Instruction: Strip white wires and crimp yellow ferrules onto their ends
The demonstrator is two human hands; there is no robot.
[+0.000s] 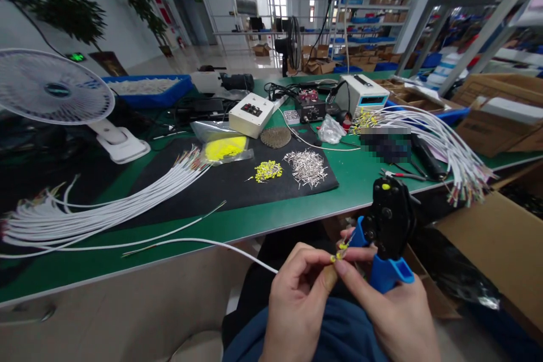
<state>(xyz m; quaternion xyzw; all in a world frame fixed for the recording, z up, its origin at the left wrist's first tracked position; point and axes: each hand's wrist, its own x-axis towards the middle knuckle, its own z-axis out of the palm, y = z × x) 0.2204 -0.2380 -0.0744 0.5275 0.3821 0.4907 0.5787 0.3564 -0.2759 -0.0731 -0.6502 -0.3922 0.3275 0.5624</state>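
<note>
In front of my lap, my left hand [299, 294] pinches the end of a white cable [220, 244], which trails left from it toward the table edge. Small yellow-collared ferrules [340, 251] show at the fingertips of both hands. Crimping pliers [390, 218] with a black head and blue handles rest in my right hand [386, 300], head up. Its thumb and a finger also meet at the ferrules, touching the left fingertips. Whether each ferrule sits on a wire is too small to tell.
On the green table [254, 226] lie a pile of yellow ferrules [268, 171], a heap of silver pins [305, 168] and white cable bundles [127, 206]. A white fan [55, 87] stands left; cardboard boxes [496, 243] flank the right. More cables [436, 138] overhang the table's right side.
</note>
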